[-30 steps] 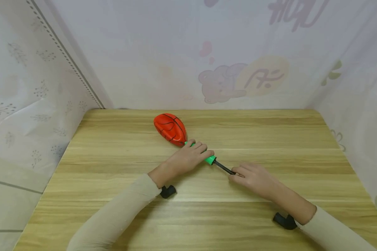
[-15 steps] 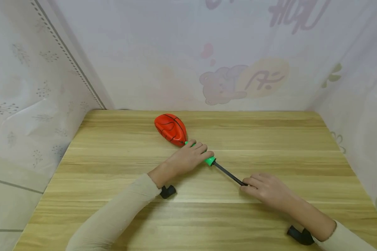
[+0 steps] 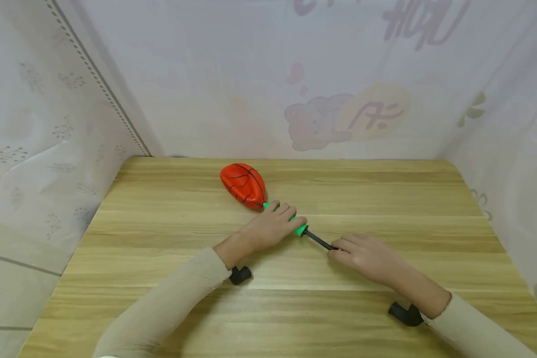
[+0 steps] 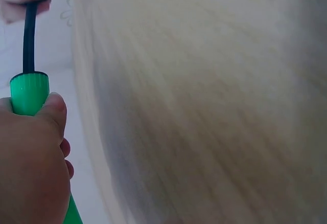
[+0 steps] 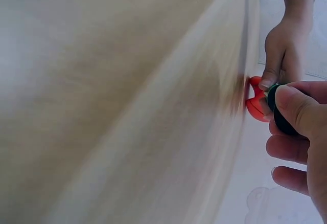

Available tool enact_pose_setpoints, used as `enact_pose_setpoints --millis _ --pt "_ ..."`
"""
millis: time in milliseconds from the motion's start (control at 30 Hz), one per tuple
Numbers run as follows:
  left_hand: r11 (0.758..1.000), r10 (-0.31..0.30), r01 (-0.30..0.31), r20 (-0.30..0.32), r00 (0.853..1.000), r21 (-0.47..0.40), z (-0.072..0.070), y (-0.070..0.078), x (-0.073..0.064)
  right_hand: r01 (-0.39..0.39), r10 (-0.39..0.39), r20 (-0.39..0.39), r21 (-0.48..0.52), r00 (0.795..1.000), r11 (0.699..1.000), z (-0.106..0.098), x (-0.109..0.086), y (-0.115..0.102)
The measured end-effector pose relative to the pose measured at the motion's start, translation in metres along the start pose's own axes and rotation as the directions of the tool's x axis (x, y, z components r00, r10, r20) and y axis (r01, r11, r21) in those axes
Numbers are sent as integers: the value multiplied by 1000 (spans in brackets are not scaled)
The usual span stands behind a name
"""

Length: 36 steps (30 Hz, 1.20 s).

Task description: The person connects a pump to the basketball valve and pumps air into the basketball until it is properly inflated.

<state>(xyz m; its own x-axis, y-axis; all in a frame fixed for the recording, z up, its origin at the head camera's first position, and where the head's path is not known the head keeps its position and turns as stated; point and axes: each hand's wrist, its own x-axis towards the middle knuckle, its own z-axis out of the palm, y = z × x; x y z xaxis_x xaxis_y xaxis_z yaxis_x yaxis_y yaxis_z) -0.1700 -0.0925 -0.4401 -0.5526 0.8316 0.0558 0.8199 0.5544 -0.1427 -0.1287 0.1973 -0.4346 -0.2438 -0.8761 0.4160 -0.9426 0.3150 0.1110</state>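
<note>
A red toy basketball with black lines (image 3: 243,186), dented and partly deflated, lies on the table at the green tip of a hand pump (image 3: 301,230). My left hand (image 3: 268,228) grips the pump's green barrel, fingers wrapped round it, as the left wrist view also shows. The pump's black rod (image 3: 318,240) sticks out toward the lower right. At the rod's end my right hand (image 3: 362,253) holds the black handle (image 5: 282,116), with the thumb on it in the right wrist view. My fingers hide most of the barrel, and the joint with the ball is too small to make out.
The wood-grain table (image 3: 268,318) runs back to a pale printed curtain (image 3: 206,89). Similar sheets hang at left and right. A black wrist mount (image 3: 240,275) sits under the left sleeve, another (image 3: 404,314) under the right.
The right hand drew the rod out toward the lower right by half a second ago, then pushed it back toward the barrel. The left hand, barrel and ball stay nearly still.
</note>
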Motion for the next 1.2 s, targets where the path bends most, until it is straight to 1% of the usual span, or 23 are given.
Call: enact_pose_setpoints --millis 167,333,400,500,700,800,1000,1200 --pt "1000 -20 20 21 1000 10 -2 2 2 18 -18 -1 -14 1000 1000 11 18 9" --pt "1000 -29 29 35 999 7 -1 2 4 23 -22 19 -26 1000 999 20 34 15" --pt "999 -32 31 36 999 12 -1 2 4 15 -15 25 -18 1000 1000 22 38 16" --pt "999 -32 32 24 999 18 -2 2 4 14 -14 11 -11 1000 1000 23 39 16" --pt "999 -18 18 -31 999 26 -6 -1 4 6 -6 -33 0 999 1000 17 29 12" --pt "999 -9 10 -39 999 38 -6 -3 3 5 -5 -42 1 999 1000 12 20 7" --pt "999 15 -13 -37 999 48 -4 -5 2 -1 2 -52 13 999 1000 1 -1 -4" --pt "999 25 -22 -65 998 42 -3 -5 2 -11 12 -68 12 998 1000 -7 -17 -12"
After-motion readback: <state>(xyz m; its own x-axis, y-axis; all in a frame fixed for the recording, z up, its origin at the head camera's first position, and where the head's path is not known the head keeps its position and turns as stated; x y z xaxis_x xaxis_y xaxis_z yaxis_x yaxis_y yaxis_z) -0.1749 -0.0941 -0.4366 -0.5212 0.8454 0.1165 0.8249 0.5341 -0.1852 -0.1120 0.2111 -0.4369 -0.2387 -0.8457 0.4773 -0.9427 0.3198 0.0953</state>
